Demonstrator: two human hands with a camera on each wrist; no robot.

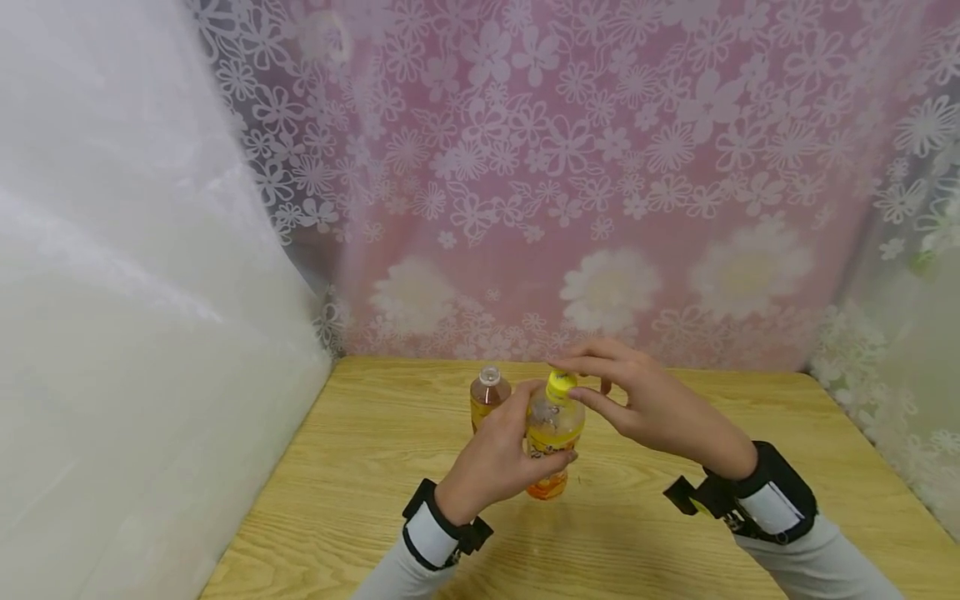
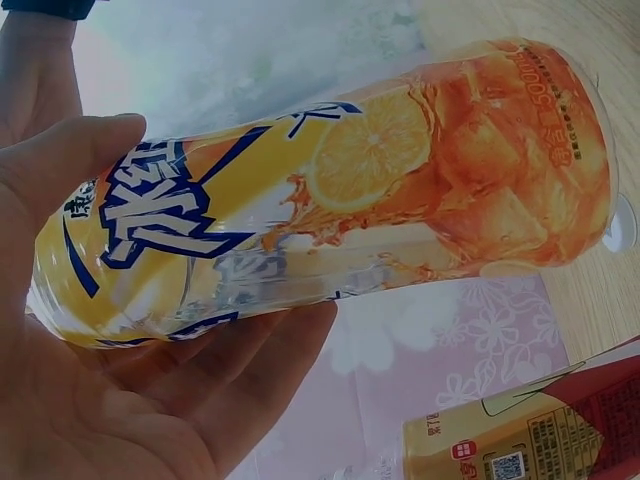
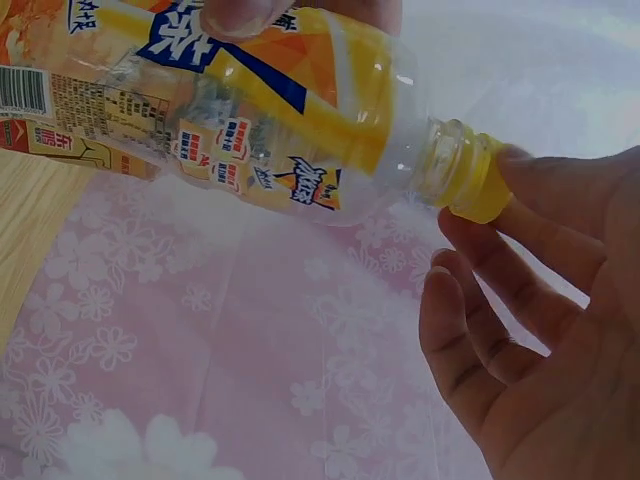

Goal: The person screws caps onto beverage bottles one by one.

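Observation:
My left hand (image 1: 491,458) grips a clear plastic drink bottle (image 1: 555,433) round its upper body, thumb on one side and fingers on the other. Its label is yellow, blue and orange, with a lemon slice and ice in the left wrist view. On the bottle's neck sits a yellow cap (image 3: 478,180). Thumb and index finger of my right hand (image 1: 637,392) pinch this cap, while the other fingers curve loosely below. Just behind my left hand stands a second bottle (image 1: 487,392) with a pale neck top; its red and gold label (image 2: 530,435) shows in the left wrist view.
Both bottles are over a light wood-grain table (image 1: 375,467). A small white round object (image 2: 621,224) lies on it, partly hidden by the held bottle's base. A pink floral curtain (image 1: 525,208) hangs behind, and a white sheet (image 1: 150,292) borders the left.

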